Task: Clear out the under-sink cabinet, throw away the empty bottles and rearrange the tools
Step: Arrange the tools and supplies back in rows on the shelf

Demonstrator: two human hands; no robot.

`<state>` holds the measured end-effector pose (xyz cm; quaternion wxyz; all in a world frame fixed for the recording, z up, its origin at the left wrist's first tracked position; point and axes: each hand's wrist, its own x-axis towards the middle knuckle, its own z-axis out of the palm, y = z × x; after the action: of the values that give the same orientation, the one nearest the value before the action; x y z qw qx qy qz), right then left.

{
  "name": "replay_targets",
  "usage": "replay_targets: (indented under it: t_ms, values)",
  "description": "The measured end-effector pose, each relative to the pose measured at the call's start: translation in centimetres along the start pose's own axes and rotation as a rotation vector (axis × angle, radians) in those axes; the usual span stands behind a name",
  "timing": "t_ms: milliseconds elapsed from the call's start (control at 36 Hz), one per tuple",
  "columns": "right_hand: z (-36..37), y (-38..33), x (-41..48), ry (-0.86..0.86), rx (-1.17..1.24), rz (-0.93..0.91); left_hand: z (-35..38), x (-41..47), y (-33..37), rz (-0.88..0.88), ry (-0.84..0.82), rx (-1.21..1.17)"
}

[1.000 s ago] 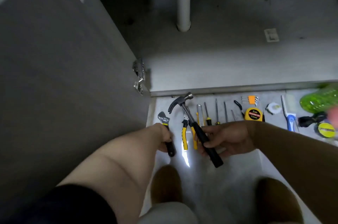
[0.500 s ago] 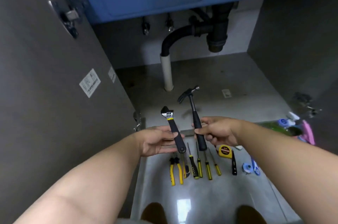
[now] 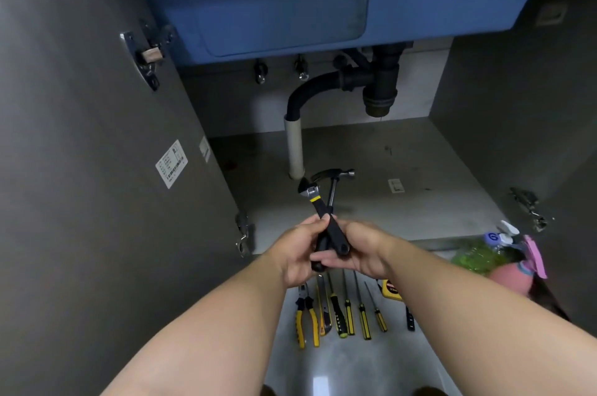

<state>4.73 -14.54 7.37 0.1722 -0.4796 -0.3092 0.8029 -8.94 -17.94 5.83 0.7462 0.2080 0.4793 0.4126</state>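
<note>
My left hand [image 3: 295,250] and my right hand [image 3: 360,250] meet in front of the open under-sink cabinet [image 3: 429,202]. Between them they grip two black-handled tools whose handles cross. The adjustable wrench [image 3: 310,192], with a yellow band, is in my left hand. The claw hammer [image 3: 336,175] is in my right. Both tool heads point up and away over the cabinet floor. On the floor below my hands lie yellow-handled pliers [image 3: 305,315], several screwdrivers [image 3: 349,313] and a yellow tape measure [image 3: 392,289], partly hidden by my right forearm.
A white drain pipe [image 3: 295,150] rises from the cabinet floor to a black trap [image 3: 379,85] under the blue sink [image 3: 274,1]. The cabinet's left door [image 3: 97,169] stands open. A green bottle [image 3: 478,256] and a pink spray bottle [image 3: 517,274] lie at the right.
Both hands lifted the wrench and the hammer off the floor row, then came together so the handles cross. My view tilted up from the floor into the cabinet.
</note>
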Motion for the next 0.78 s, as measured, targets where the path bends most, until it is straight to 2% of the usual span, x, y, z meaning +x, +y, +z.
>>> replay_targets:
  t_ms: [111, 306, 417, 556, 639, 778]
  values:
    - [0.6, 0.4, 1.4, 0.052, 0.099, -0.010, -0.4, 0.7, -0.1, 0.020, 0.126, 0.086]
    - [1.2, 1.1, 3.6, 0.097, -0.069, -0.008, -1.4, 2.7, -1.1, 0.081, 0.291, 0.218]
    - [1.5, -0.3, 5.5, 0.093, -0.263, -0.033, -3.1, 3.9, -1.5, 0.168, 0.368, 0.228]
    - [1.9, -1.7, 8.6, 0.274, -0.551, -0.162, -6.7, 6.1, -1.2, 0.262, 0.533, 0.328]
    - [1.1, -1.3, 10.5, 0.340, -0.493, -0.178, -8.8, 7.9, -1.0, 0.288, 0.606, 0.389]
    - [-0.4, -0.4, 12.5, 0.270, -0.350, -0.109, -11.0, 10.3, -0.4, 0.336, 0.687, 0.464]
